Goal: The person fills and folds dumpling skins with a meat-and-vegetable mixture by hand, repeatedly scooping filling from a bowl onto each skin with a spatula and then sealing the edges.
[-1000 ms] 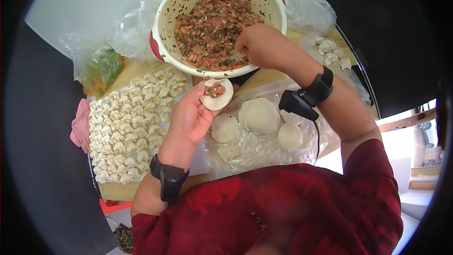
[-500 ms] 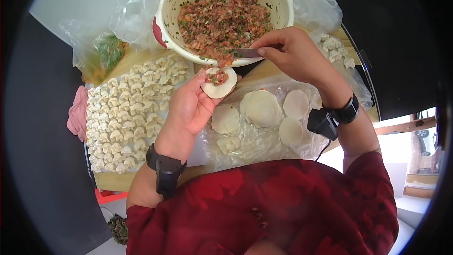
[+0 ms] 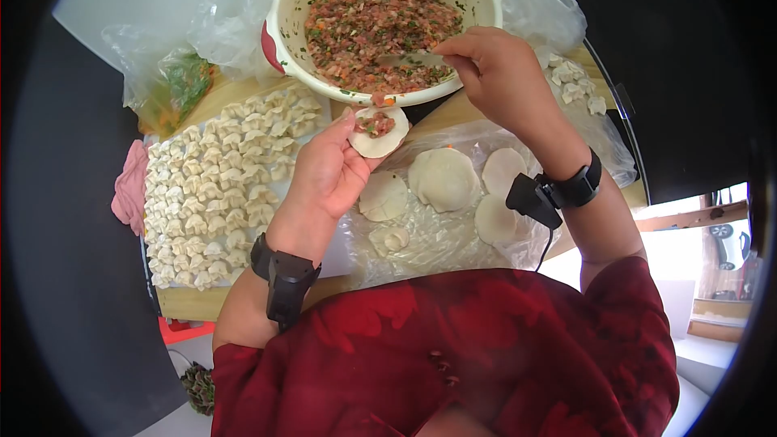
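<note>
My left hand (image 3: pixel 330 174) holds a round dumpling wrapper (image 3: pixel 382 144) just below the bowl's near rim, its fingers under the dough and thumb at the edge. A small lump of meat filling (image 3: pixel 375 125) lies on the wrapper. My right hand (image 3: pixel 503 73) pinches a flat metal utensil (image 3: pixel 409 59), whose blade reaches over the minced filling (image 3: pixel 376 12) inside a large cream bowl (image 3: pixel 285 53). A bit of meat sits on the near rim. Between my forearms, a stack of wrappers (image 3: pixel 443 180) and several single wrappers (image 3: pixel 383 197) lie on plastic film.
Rows of folded dumplings (image 3: pixel 214 186) cover a board at left. More dumplings (image 3: pixel 573 85) lie at the far right. Plastic bags (image 3: pixel 542 12) flank the bowl, one with greens and orange bits (image 3: pixel 182 89). A pink cloth (image 3: pixel 129 190) hangs at the left edge.
My right hand has moved up and slightly left, taking the utensil from the near rim above the wrapper into the bowl. My left hand and wrapper have shifted only slightly.
</note>
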Tool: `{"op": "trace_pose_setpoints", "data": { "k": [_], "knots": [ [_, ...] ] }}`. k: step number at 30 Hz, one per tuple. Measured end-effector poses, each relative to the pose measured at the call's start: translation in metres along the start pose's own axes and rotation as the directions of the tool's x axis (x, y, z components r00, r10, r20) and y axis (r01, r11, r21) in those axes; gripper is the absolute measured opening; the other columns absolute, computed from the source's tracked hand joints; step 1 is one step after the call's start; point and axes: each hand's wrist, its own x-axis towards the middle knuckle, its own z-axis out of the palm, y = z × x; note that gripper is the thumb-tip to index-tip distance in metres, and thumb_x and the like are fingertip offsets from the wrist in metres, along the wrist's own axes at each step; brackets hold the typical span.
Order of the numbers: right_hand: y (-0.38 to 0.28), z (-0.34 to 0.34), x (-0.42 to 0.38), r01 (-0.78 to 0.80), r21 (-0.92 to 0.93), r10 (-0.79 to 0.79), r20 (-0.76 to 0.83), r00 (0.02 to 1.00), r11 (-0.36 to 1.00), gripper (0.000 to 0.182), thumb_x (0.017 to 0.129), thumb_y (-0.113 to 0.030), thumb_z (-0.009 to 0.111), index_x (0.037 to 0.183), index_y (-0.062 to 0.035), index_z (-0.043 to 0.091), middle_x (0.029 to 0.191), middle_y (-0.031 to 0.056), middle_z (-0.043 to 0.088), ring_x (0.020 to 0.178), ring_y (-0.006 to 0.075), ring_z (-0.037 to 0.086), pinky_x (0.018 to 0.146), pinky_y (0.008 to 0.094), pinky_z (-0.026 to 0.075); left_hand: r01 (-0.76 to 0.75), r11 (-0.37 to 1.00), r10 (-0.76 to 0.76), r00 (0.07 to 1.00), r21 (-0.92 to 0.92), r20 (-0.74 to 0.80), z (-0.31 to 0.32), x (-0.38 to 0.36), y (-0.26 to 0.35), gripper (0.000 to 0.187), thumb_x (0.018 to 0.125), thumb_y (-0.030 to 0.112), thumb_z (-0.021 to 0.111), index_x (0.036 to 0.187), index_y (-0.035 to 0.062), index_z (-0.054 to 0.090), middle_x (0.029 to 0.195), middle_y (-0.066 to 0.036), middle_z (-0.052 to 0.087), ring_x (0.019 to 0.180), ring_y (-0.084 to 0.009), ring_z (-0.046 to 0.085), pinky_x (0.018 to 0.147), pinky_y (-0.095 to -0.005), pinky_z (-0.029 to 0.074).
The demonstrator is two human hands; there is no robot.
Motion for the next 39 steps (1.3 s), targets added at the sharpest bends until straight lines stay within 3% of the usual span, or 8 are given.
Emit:
{"op": "trace_pose_setpoints", "data": {
  "k": [2,9,17,28,30,33,35,39],
  "knots": [
    [-0.005,-0.005,0.001,0.031,0.177,-0.041,0.057,0.997,0.984,0.014,0.082,-0.001,0.065,0.094,-0.0036,0.071,0.085,0.013,0.067,0.078,0.0292,0.065,0.07,0.0331,0.051,-0.003,1.0,0.003,1.0,-0.019,0.001,0.001,0.0,0.001,0.038,0.104,0.013,0.03,0.135,-0.009,0.034,0.133,-0.023,0.048,0.122,-0.0329,0.053,0.104,-0.0456,0.047],
    [-0.013,-0.01,-0.017,0.055,0.238,-0.079,0.091,0.993,0.97,0.014,0.079,-0.001,0.064,0.091,-0.004,0.07,0.081,0.0132,0.066,0.079,0.0325,0.063,0.069,0.038,0.051,0.021,0.999,-0.02,0.999,-0.035,0.03,-0.003,0.001,0.004,0.037,0.103,0.012,0.029,0.134,-0.0087,0.036,0.132,-0.022,0.049,0.121,-0.0326,0.054,0.105,-0.0461,0.046],
    [-0.015,0.001,-0.054,0.108,0.245,-0.076,-0.136,0.988,0.963,0.028,0.077,0.005,0.064,0.101,-0.0092,0.071,0.089,0.0081,0.067,0.083,0.0287,0.061,0.074,0.0378,0.051,-0.015,1.0,0.015,1.0,0.014,0.018,-0.003,0.001,0.001,0.04,0.104,0.015,0.029,0.136,-0.0079,0.031,0.135,-0.026,0.046,0.124,-0.037,0.051,0.107,-0.0466,0.044],
    [-0.022,0.01,-0.079,0.104,0.241,-0.087,-0.082,0.993,0.965,0.03,0.079,0.006,0.063,0.104,-0.0084,0.069,0.087,0.009,0.065,0.081,0.0255,0.062,0.072,0.0343,0.051,0.009,1.0,-0.009,1.0,-0.01,0.016,-0.003,0.001,-0.007,0.041,0.104,0.015,0.028,0.136,-0.0098,0.033,0.132,-0.026,0.048,0.122,-0.0369,0.052,0.106,-0.0448,0.045],
    [-0.03,0.001,-0.082,-0.177,0.446,0.208,-0.022,0.978,0.878,0.023,0.082,0.003,0.064,0.103,-0.0069,0.067,0.087,0.0076,0.065,0.08,0.0208,0.063,0.071,0.0302,0.05,0.045,0.999,-0.043,0.998,-0.018,0.055,-0.006,-0.005,-0.008,0.041,0.104,0.016,0.028,0.135,-0.0099,0.034,0.132,-0.026,0.049,0.122,-0.036,0.052,0.105,-0.0436,0.046],
    [-0.046,-0.001,-0.082,-0.248,0.653,0.248,0.094,0.964,0.716,0.018,0.084,-0.001,0.066,0.101,-0.0057,0.063,0.087,0.0054,0.062,0.078,0.0166,0.062,0.071,0.0266,0.049,0.054,0.998,-0.055,0.998,0.037,0.027,0.002,-0.016,-0.006,0.042,0.104,0.018,0.029,0.136,-0.0087,0.037,0.132,-0.024,0.05,0.12,-0.0312,0.055,0.104,-0.0413,0.046],
    [-0.053,-0.008,-0.08,-0.287,0.593,0.21,0.198,0.958,0.752,0.022,0.081,-0.003,0.07,0.101,-0.0076,0.062,0.083,0.0032,0.057,0.075,0.015,0.059,0.067,0.0252,0.047,0.096,0.995,-0.096,0.977,0.011,0.192,0.003,-0.019,-0.003,0.043,0.104,0.019,0.03,0.137,-0.0085,0.037,0.131,-0.021,0.052,0.117,-0.0263,0.057,0.102,-0.0399,0.047],
    [-0.05,0.002,-0.078,-0.081,0.512,0.015,0.131,0.991,0.855,0.025,0.076,-0.002,0.074,0.097,-0.0116,0.065,0.078,0.0014,0.052,0.069,0.013,0.052,0.059,0.0257,0.043,0.096,0.993,-0.108,0.975,0.073,0.194,0.009,-0.026,-0.007,0.043,0.104,0.02,0.031,0.137,-0.0069,0.039,0.128,-0.017,0.055,0.115,-0.0232,0.058,0.101,-0.0376,0.048]
  ]
}}
